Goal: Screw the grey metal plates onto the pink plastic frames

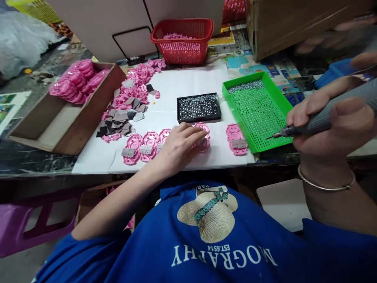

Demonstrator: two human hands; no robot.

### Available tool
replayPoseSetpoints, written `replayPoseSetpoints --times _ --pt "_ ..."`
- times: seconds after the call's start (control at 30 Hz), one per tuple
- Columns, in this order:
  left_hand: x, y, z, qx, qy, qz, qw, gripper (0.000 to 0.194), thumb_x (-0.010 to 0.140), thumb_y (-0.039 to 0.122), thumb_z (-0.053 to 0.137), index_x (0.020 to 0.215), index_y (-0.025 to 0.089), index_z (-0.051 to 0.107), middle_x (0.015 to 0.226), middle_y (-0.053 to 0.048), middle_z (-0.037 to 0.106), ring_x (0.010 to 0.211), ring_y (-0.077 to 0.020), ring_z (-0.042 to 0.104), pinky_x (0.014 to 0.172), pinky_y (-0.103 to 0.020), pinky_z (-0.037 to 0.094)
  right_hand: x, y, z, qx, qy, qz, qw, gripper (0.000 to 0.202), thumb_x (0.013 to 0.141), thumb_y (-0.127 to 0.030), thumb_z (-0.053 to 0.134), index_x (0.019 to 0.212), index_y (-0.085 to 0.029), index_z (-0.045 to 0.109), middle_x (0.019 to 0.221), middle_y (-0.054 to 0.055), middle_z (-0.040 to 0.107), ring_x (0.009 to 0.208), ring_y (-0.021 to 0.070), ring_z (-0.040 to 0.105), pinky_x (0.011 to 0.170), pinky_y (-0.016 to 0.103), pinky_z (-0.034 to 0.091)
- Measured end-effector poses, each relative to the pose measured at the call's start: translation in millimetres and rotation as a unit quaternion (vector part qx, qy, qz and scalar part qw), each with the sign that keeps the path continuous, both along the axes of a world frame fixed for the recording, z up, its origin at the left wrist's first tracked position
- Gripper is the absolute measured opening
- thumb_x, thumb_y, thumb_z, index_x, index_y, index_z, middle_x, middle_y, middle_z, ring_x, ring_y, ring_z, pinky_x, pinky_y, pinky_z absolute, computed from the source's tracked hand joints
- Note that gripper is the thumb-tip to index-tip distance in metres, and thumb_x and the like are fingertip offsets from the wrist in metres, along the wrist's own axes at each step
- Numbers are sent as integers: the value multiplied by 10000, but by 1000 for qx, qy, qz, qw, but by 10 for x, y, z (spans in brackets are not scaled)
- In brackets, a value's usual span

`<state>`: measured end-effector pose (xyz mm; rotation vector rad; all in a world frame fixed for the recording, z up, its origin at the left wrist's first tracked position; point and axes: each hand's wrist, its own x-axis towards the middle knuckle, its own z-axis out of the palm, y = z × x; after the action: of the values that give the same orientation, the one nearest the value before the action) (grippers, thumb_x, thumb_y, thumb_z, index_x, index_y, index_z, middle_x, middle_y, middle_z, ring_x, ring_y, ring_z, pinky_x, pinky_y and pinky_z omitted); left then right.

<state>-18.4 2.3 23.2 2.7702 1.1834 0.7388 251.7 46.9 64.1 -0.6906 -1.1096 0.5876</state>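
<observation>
My right hand (321, 114) is wrapped round a grey electric screwdriver (321, 112). Its thin bit points left, over the near right part of a green perforated tray (257, 148) of small screws. My left hand (182, 147) rests on the white sheet, its fingers bent over a pink plastic casing (202, 127) and partly covering it; the thumb is hidden. Left of this hand, several pink casings (135, 141) stand in a row with grey plates on them. Another pink casing (234, 131) with a grey plate (238, 143) lies beside the green tray.
A black perforated screw tray (199, 118) lies behind my left hand. Loose grey plates (119, 120) and small pink parts (132, 94) are heaped at left. Beyond are a cardboard box (32, 135) with bagged pink parts and a red basket (182, 51). A blurred hand shows at far right.
</observation>
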Motion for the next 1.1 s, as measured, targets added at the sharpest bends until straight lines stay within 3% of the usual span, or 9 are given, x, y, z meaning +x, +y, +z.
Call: replayPoseSetpoints --times 0.17,0.33,0.47,0.6,0.8,1.03,1.1 --pt "-106 18 -46 -25 95 8 995 235 1003 291 522 1126 171 682 1089 -83 737 945 -216 597 781 -342 409 -16 66 -87 85 -16 52 995 431 593 -443 837 975 -267 742 538 -80 575 305 73 393 249 229 304" --pt "67 0 -106 -37 89 0 995 215 1002 242 521 1074 156 704 990 -73 743 915 -209 584 793 -352 401 -50 82 -105 92 -26 84 992 374 657 -384 817 1004 -262 749 528 -76 557 311 67 408 255 210 325" --pt "212 -79 -110 -51 75 -31 995 232 1013 233 496 1119 153 686 1013 -76 731 919 -201 572 802 -344 419 -62 74 -86 91 -35 56 994 392 637 -426 830 994 -286 751 556 -69 544 318 77 405 249 234 319" --pt "257 -152 -101 -48 60 -39 996 257 1024 255 473 1135 133 670 1080 -102 717 946 -206 578 807 -343 437 -61 80 -84 88 -45 30 995 419 611 -480 842 984 -314 751 671 -53 580 335 68 408 248 249 321" --pt "227 -173 -134 -27 51 -48 997 225 1013 204 484 1109 124 671 1061 -94 732 936 -208 598 789 -344 449 -23 117 -136 93 -37 18 995 427 614 -447 831 1004 -294 747 1095 3 673 382 48 460 246 269 345" --pt "141 -263 -146 20 -3 -40 999 200 964 142 560 1140 116 651 1113 -104 728 944 -208 604 806 -346 479 20 107 -140 97 -71 13 993 368 665 -493 797 997 -342 744 1136 -39 686 422 35 474 282 242 382" --pt "125 -300 -138 17 -7 -38 999 198 960 149 570 1138 125 654 1112 -102 728 936 -207 603 804 -348 486 18 97 -131 40 -50 32 997 410 609 -511 826 982 -365 734 1144 -70 669 441 30 489 301 234 390"
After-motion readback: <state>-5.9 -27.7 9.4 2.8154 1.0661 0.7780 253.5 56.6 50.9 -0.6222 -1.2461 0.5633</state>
